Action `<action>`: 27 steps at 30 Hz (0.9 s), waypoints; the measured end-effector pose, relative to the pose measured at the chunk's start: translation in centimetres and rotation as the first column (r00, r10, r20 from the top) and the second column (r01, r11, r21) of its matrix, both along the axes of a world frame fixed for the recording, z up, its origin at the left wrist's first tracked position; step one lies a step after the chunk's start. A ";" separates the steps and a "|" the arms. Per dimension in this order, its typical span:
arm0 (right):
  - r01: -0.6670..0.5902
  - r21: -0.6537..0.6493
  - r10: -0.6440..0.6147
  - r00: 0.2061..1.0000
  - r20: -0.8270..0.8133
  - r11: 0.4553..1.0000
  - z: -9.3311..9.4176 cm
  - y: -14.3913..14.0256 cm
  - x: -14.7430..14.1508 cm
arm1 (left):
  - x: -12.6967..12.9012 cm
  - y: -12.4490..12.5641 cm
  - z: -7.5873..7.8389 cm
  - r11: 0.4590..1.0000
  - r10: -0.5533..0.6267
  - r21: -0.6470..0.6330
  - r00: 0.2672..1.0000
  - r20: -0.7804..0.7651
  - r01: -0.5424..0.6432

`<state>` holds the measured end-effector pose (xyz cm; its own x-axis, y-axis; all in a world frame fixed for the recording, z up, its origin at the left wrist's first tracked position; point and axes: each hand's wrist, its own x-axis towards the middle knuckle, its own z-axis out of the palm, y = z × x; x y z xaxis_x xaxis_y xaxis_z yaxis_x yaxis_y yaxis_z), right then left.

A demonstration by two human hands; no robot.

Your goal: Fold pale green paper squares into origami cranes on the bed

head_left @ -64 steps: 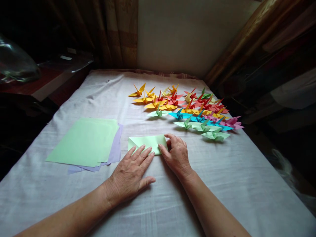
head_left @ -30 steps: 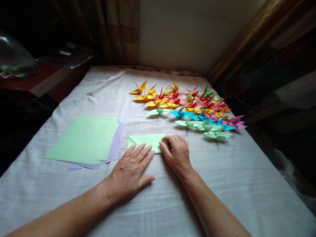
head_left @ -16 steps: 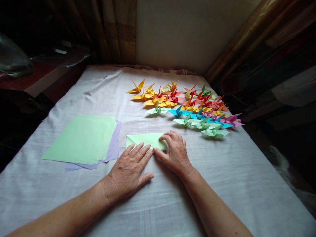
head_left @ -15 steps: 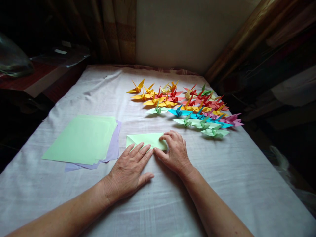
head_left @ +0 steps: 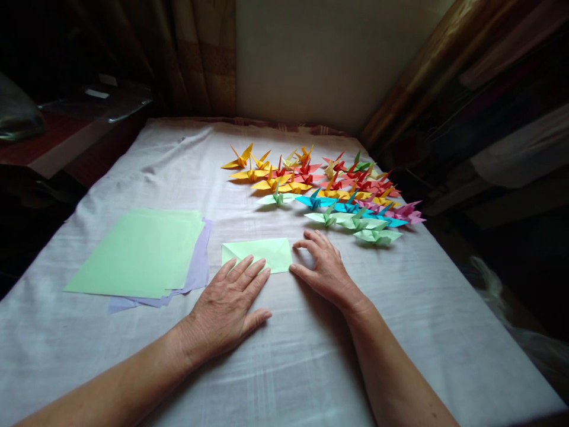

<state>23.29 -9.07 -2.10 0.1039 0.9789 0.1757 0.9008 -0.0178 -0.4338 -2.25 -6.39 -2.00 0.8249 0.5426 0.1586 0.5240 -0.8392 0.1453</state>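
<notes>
At the far left edge of the frame, a clear rounded glass vessel (head_left: 15, 115) sat in shadow on a dark reddish wooden side table (head_left: 53, 142). Right of it, across the lower and middle frame, stretched a white cloth-covered table (head_left: 311, 356). On the cloth at centre left lay a loose stack of pale green square paper sheets (head_left: 137, 252), with pale lilac sheets (head_left: 200, 267) showing from beneath along its right and lower edges.

Just right of the stack, near the middle of the frame, the folded pale green paper rectangle (head_left: 262, 254) lay flat on the cloth. The left hand (head_left: 224, 311) rested palm down with fingers spread and straight, gripping nothing; its fingertips (head_left: 249, 267) overlapped the lower left edge of the folded paper. The right hand (head_left: 324, 270) was likewise open and flat on the cloth, fingers loosely spread, its thumb tip and index finger right at the right edge of the folded paper, holding nothing.

Above and to the right of the hands, in the centre right of the frame, a dense cluster of folded paper cranes in yellow, orange, red, green, blue and pink (head_left: 320, 187) stood on the cloth, the nearest pale green cranes (head_left: 377, 235) just beyond the right hand. Brown curtains (head_left: 200, 53) hung at the top, either side of a pale wall (head_left: 311, 53).
</notes>
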 end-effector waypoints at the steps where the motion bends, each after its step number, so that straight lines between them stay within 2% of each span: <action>1: -0.005 0.015 0.005 1.000 -0.007 1.000 0.1 0.0 0.0 | 0.0 0.0 0.0 1.000 -0.003 0.003 1.000 -0.003 0.003; 7: -0.055 0.262 0.092 0.987 -0.130 0.964 1.0 0.1 -1.8 | 0.2 0.0 0.1 1.000 0.005 0.028 1.000 0.011 -0.005; 9: -0.062 0.235 0.099 0.984 -0.150 0.970 0.9 0.2 -2.8 | 0.2 0.0 0.1 0.999 -0.002 0.032 1.000 0.007 0.002; 12: -0.106 0.146 0.116 0.991 -0.065 0.984 0.6 0.4 -3.9 | 0.2 0.0 0.0 0.999 -0.002 0.036 1.000 -0.011 0.002; 17: -0.121 0.045 0.122 0.992 -0.021 0.992 0.9 0.7 -4.3 | 0.2 -0.1 0.0 1.000 0.011 0.015 1.000 -0.013 -0.011; 27: -0.122 0.006 0.122 0.992 -0.038 0.993 1.2 0.7 -4.3 | -1.0 0.7 0.8 0.997 -0.046 -0.074 0.987 -0.155 0.035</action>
<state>19.01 -8.40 -0.85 -0.0094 0.9840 0.1778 0.8789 0.0929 -0.4678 -3.22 -5.69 -1.21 0.8580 0.5136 -0.0114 0.5109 -0.8507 0.1239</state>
